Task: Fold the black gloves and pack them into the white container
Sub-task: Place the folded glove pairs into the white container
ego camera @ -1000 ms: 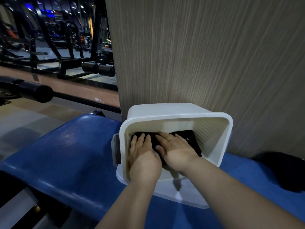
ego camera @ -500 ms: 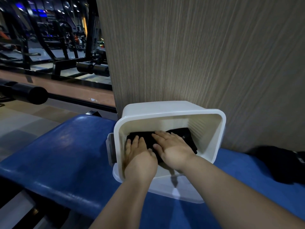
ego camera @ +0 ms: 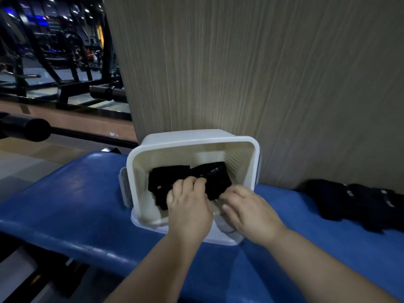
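Observation:
The white container sits tilted toward me on a blue padded bench, against a wood-grain panel. Two folded black gloves lie side by side on its floor. My left hand is inside the container near its front, fingers curled down onto the gloves' near edge and gripping the fabric. To the right, my right hand hovers over the front rim, fingers loosely curled beside the right glove's corner, with nothing visibly held.
More black gloves lie in a pile on the bench at the right. A white lid lies under the container's front. The wood-grain panel stands right behind it. Gym machines and a black bar fill the left.
Both hands were lying flat on the gloves, pressing them down. They have since drawn back toward the front rim and curled their fingers. The gloves now show more, slightly shifted.

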The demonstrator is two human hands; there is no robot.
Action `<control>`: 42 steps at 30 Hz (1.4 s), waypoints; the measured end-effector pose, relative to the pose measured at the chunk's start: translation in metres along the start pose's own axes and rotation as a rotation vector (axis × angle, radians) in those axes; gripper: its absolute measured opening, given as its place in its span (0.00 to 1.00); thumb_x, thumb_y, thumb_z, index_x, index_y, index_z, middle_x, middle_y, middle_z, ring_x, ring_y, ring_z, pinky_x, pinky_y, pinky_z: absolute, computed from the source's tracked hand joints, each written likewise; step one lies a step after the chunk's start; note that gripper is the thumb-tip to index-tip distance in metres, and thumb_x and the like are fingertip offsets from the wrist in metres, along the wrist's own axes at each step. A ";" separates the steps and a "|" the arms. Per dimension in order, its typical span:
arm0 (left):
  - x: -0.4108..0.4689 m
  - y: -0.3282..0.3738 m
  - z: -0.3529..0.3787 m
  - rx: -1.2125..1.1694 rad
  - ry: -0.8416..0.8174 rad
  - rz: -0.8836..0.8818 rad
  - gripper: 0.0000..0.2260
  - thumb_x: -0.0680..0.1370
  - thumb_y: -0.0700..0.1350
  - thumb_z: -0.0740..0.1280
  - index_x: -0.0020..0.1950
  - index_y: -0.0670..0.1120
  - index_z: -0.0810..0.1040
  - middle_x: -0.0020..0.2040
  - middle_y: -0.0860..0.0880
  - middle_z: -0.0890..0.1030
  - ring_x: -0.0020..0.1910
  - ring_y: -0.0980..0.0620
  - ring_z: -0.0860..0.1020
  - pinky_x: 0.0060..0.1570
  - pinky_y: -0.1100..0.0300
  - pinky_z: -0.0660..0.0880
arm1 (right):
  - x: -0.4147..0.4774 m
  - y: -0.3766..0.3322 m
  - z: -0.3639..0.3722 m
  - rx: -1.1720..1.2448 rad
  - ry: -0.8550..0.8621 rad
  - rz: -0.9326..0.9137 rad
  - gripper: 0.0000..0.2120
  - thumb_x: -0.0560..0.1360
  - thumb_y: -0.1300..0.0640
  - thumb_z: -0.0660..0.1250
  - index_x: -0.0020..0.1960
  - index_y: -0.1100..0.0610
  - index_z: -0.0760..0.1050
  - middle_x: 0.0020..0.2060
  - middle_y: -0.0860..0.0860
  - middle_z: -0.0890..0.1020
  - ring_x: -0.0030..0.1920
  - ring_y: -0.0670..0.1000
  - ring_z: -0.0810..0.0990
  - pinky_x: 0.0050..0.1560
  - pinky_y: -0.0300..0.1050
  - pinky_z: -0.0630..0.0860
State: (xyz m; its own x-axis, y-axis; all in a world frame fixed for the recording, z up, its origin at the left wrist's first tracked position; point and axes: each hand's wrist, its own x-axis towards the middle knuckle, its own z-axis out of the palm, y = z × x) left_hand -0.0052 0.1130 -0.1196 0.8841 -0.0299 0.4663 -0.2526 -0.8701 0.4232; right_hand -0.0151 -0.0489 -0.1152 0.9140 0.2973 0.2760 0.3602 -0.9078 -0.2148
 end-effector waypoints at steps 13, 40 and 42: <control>-0.035 0.110 0.073 -0.219 -0.369 0.121 0.12 0.81 0.47 0.58 0.63 0.50 0.73 0.59 0.51 0.76 0.62 0.49 0.67 0.62 0.58 0.64 | -0.109 0.103 -0.021 0.034 0.095 0.416 0.13 0.80 0.50 0.60 0.61 0.51 0.76 0.57 0.46 0.76 0.55 0.49 0.78 0.52 0.43 0.73; 0.019 0.246 0.171 -0.542 -0.588 -0.346 0.21 0.79 0.58 0.60 0.55 0.41 0.76 0.49 0.44 0.79 0.50 0.45 0.76 0.51 0.54 0.73 | -0.139 0.179 -0.048 0.183 0.193 0.642 0.17 0.80 0.53 0.57 0.69 0.51 0.68 0.63 0.51 0.73 0.58 0.53 0.75 0.52 0.46 0.73; 0.019 0.248 0.172 -0.585 -0.632 -0.389 0.26 0.77 0.59 0.64 0.66 0.41 0.73 0.59 0.45 0.78 0.58 0.45 0.76 0.57 0.54 0.73 | -0.140 0.179 -0.048 0.187 0.193 0.643 0.17 0.80 0.54 0.57 0.69 0.51 0.69 0.63 0.50 0.73 0.58 0.53 0.75 0.52 0.46 0.73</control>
State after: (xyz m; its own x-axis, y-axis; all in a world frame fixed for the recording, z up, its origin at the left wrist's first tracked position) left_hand 0.0170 -0.1880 -0.1391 0.9537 -0.1998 -0.2248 0.0998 -0.4952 0.8630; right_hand -0.0881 -0.2670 -0.1471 0.9134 -0.3558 0.1976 -0.1995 -0.8146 -0.5446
